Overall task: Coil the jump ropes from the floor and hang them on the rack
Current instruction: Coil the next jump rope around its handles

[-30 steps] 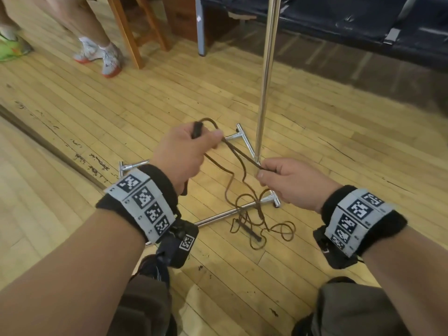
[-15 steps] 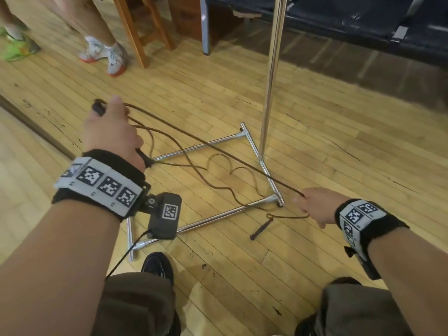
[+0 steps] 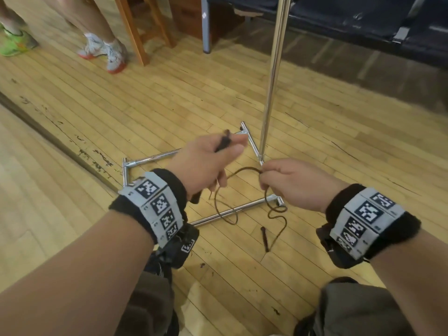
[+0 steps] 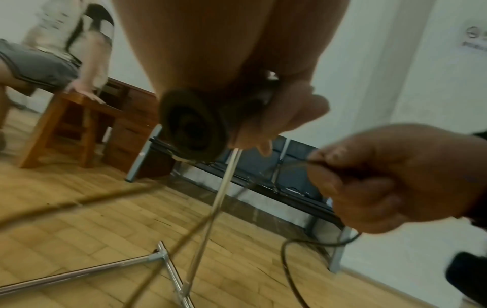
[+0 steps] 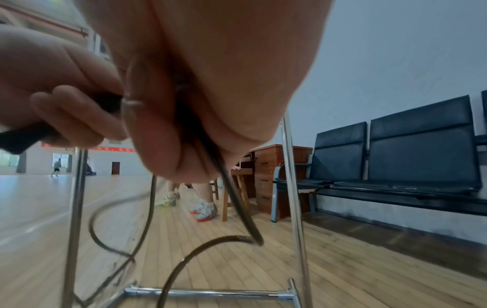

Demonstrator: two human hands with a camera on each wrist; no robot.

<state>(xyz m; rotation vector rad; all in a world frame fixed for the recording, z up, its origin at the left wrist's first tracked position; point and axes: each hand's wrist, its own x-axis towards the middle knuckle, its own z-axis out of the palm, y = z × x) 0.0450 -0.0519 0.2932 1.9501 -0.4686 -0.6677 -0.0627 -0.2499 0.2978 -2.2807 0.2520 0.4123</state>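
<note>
A thin brown jump rope (image 3: 266, 202) runs between my two hands in front of the chrome rack pole (image 3: 271, 81). My left hand (image 3: 230, 146) grips one black handle (image 3: 221, 146) with rope loops hanging below it. My right hand (image 3: 264, 173) pinches the rope a short way to the right. From there the rope drops to the floor and ends at the other handle (image 3: 264, 238), lying by the rack base (image 3: 232, 210). The left wrist view shows the handle end (image 4: 192, 129) and my right hand (image 4: 316, 160) pinching the rope. The right wrist view shows the rope (image 5: 237, 198) leaving my fingers.
Two people's legs and shoes (image 3: 106, 52) stand at the far left beside a wooden stool (image 3: 135, 32). A wooden cabinet (image 3: 186, 18) and black bench seats (image 3: 351, 18) line the back wall. A dark floor strip (image 3: 60, 141) crosses the left. My knees fill the bottom edge.
Half a second ago my hands were wide apart with the rope stretched between them. Now they have come back together in front of the rack, and less rope lies on the floor.
</note>
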